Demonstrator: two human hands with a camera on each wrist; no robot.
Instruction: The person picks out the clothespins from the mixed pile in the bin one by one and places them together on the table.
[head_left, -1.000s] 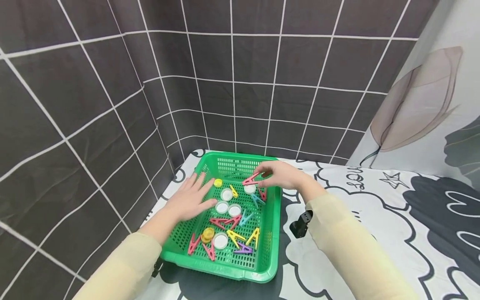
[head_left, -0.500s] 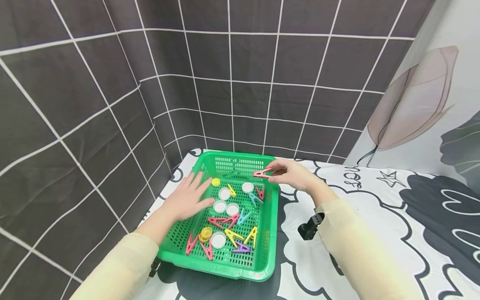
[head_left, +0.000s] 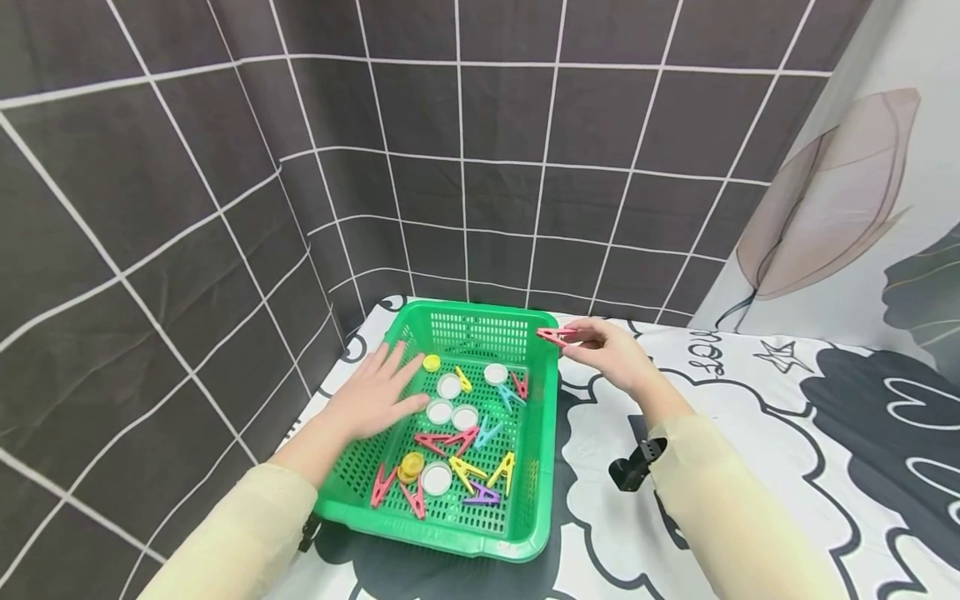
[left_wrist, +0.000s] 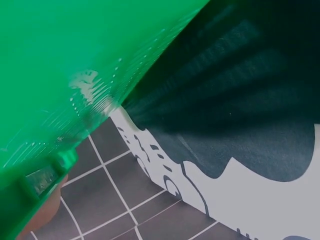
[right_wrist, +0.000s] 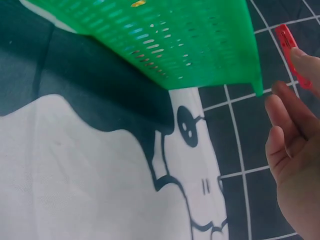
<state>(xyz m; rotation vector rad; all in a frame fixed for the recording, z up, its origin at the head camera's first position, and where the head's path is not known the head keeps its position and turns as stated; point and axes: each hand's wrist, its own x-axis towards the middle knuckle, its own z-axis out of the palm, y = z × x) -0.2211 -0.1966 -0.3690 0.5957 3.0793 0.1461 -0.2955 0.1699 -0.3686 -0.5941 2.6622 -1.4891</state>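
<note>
My right hand [head_left: 611,354] pinches a red clothespin [head_left: 553,336] between thumb and fingers, above the right rim of a green plastic basket [head_left: 545,500]. In the right wrist view the same clothespin [right_wrist: 286,40] sticks out past the thumb, beyond the basket's outer wall. My left hand [head_left: 371,396] lies over the left rim, fingers straight and spread. On the basket floor are several more clothespins: red, light blue [head_left: 487,435], yellow [head_left: 504,472] and one purple [head_left: 482,495]. Among them lie several white round lids [head_left: 437,479] and yellow round caps [head_left: 412,465].
The basket stands on a white cloth [head_left: 720,450] with black cartoon print. Dark cloth with a white grid [head_left: 502,200] hangs close behind and to the left. At the far right hangs a pale curtain [head_left: 832,208] with a leaf print.
The right hand has moved right, carrying the red clothespin from over the basket's inside to its right rim. The left hand has stayed in place on the left rim.
</note>
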